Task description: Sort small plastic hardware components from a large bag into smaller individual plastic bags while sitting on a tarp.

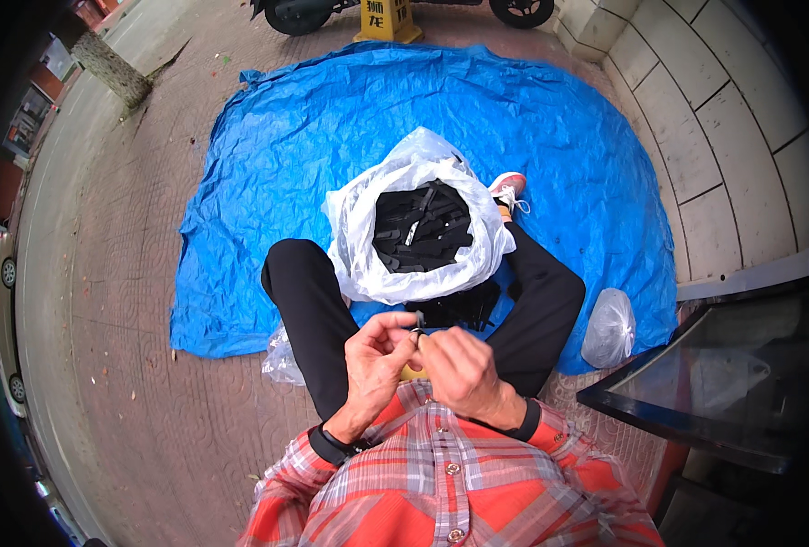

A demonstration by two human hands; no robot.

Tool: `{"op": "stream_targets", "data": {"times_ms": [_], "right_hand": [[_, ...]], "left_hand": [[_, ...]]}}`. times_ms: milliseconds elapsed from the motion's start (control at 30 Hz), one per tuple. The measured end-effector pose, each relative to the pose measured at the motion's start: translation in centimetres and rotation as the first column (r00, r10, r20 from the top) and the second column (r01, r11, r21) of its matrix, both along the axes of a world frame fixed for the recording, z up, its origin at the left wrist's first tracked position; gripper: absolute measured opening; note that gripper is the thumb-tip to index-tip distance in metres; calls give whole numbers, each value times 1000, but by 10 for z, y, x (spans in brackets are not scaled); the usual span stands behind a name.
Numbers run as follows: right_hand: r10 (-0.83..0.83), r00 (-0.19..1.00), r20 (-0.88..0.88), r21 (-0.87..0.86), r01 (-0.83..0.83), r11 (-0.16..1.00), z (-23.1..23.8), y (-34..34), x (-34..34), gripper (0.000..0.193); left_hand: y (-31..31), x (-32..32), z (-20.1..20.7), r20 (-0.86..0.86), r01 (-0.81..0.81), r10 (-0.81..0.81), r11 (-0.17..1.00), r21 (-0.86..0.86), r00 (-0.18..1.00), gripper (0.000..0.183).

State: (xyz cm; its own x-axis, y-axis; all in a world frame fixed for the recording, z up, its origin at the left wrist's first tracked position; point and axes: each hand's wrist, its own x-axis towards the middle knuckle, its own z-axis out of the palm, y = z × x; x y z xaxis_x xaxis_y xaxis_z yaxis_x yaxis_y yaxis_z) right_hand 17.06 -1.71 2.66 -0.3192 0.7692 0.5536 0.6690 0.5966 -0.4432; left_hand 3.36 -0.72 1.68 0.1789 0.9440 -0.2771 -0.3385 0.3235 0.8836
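Close in front of my chest, my left hand (376, 358) and my right hand (463, 372) meet, fingertips pinched together. Between them is a small dark piece (419, 330), mostly covered by the fingers, so its kind does not show. Just beyond the hands stands a white plastic bag (351, 239), its mouth rolled wide. Flat black strip-like pieces (422, 226) fill it, with one small whitish bit among them. More black pieces (459, 307) lie in a dark pile between my legs, below the bag.
A blue tarp (277, 146) lies under the bag and my legs. A filled clear bag (610, 330) sits at the right, near a dark-framed glass panel (705, 374). Another clear bag (282, 357) is by my left leg. Beyond stand a yellow sign (388, 20) and a motorbike (299, 14).
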Motion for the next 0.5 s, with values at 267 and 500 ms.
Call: {"op": "stream_targets", "data": {"times_ms": [267,500], "right_hand": [[81,997,11,-6,-81,997,12,7,22,33],[86,996,16,-297,-78,952,24,35,19,18]], "left_hand": [[20,-4,-4,-74,71,-60,985,158,995,20],[19,-16,3,-221,191,-146,962,197,964,19]]}}
